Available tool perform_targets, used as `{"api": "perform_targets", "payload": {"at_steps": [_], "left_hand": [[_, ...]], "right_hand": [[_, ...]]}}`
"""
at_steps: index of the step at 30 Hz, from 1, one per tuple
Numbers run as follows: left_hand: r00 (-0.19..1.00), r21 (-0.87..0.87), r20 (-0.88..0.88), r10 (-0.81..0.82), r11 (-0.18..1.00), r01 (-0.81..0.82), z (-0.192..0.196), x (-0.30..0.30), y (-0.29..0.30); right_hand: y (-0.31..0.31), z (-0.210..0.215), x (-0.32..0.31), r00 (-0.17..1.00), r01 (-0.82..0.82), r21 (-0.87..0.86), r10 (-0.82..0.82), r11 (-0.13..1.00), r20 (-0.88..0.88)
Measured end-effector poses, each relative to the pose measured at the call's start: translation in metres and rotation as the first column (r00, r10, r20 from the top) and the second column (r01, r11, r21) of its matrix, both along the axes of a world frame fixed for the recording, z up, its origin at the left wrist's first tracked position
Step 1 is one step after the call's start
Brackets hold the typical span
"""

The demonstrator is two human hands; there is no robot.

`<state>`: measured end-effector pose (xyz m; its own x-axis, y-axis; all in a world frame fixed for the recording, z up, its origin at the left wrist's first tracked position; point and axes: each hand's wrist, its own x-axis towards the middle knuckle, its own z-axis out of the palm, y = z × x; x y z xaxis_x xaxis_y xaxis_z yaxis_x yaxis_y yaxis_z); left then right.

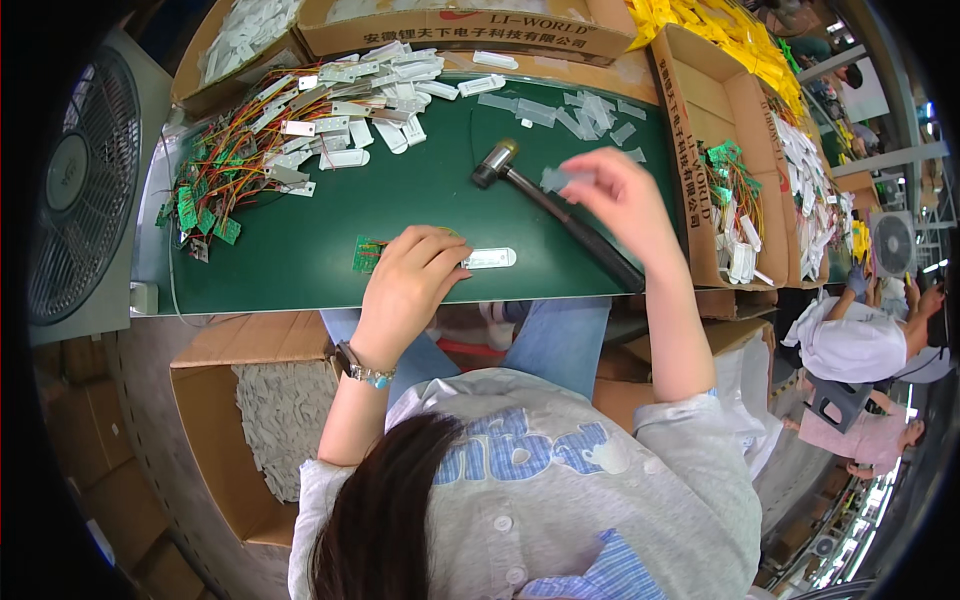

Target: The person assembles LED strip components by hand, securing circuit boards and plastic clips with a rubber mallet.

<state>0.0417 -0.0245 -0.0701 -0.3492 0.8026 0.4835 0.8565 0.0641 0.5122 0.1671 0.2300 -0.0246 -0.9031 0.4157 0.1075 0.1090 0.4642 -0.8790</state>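
Green surface (300, 270) in a crowded workshop: fan (80, 190) at left, cardboard boxes (700, 120) far and right, heap of wired circuit boards (225, 165) far left, hammer (555, 205) lying mid-right. Left hand (410, 280) pressed down on a small green circuit board (366, 255) beside a white plastic case (490, 258), fingers curled. Right hand (620, 195) raised, fingers pinching a pale translucent strip (556, 178).

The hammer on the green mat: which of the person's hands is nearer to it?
Right. The right hand hovers just above the hammer handle, holding a small clear piece; the left hand rests further away.
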Motion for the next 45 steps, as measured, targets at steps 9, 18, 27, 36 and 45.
{"api": "perform_targets", "payload": {"at_steps": [9,18,27,36,45], "left_hand": [[1.0,-0.007,0.002,0.005,1.0,-0.005,0.002,0.0,0.002],[0.999,-0.031,0.036,0.035,0.999,-0.034,0.001,0.001,-0.001],[0.999,-0.048,0.037,0.04,0.998,-0.038,0.002,0.001,-0.002],[0.999,-0.052,0.041,0.035,0.998,-0.033,0.003,0.001,-0.001],[0.999,-0.054,0.032,0.043,0.998,-0.041,0.0,0.001,-0.001]], "right_hand": [[-0.064,-0.018,0.027,0.998,-0.056,0.7,0.051,0.712,0.028],[-0.067,-0.019,0.025,0.999,-0.045,0.709,0.032,0.703,0.031],[-0.071,-0.027,0.021,0.996,0.034,0.724,0.036,0.689,-0.081],[-0.088,-0.037,0.009,0.956,-0.087,0.673,0.251,0.734,-0.151],[-0.091,-0.04,0.004,0.952,-0.114,0.672,0.273,0.732,-0.135]]}}
